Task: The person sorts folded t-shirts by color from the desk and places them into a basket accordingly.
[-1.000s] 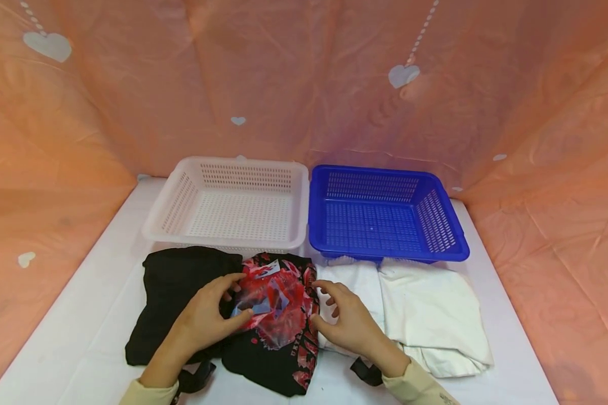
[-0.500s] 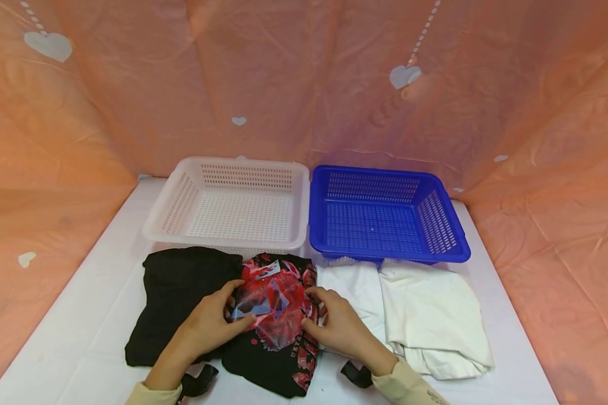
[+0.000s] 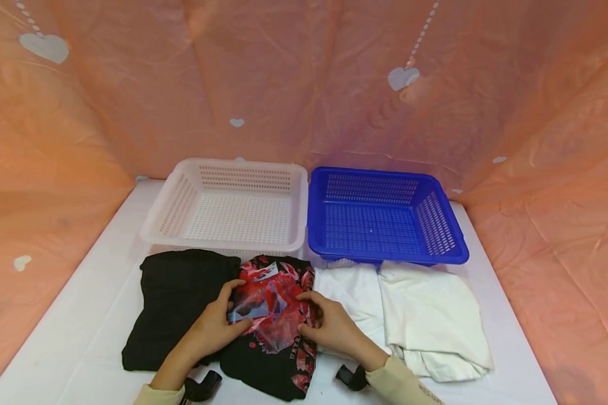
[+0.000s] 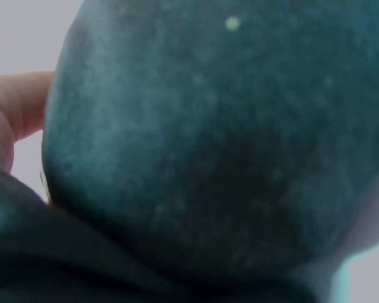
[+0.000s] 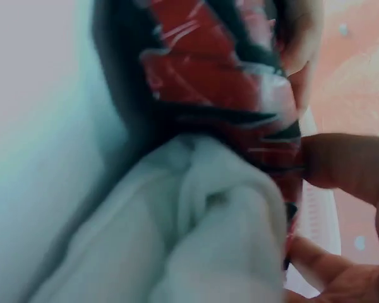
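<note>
A folded black T-shirt (image 3: 267,365) with a glossy red print lies on the white-covered table, in the middle of a row of folded clothes. My left hand (image 3: 215,326) grips its left edge, thumb on top and other fingertips partly hidden. From the opposite side my right hand (image 3: 334,329) holds the right edge. In the right wrist view, fingers (image 5: 344,164) press against the printed side of the shirt (image 5: 202,72), and white cloth (image 5: 221,233) bulges close to it. Dark cloth (image 4: 208,139) fills most of the left wrist view, with part of a finger (image 4: 25,101) beside it.
Left of the shirt lies a plain black folded garment (image 3: 169,309). A white garment (image 3: 354,292) and a cream one (image 3: 436,320) lie to the right. Behind the row stand a white basket (image 3: 223,244) and a blue basket (image 3: 385,256), both without contents. An orange sheet (image 3: 284,79) hangs behind.
Both hands have closed in on the printed shirt; the right hand has moved left from above the white garment onto the shirt's edge. The shirt has barely moved.
</note>
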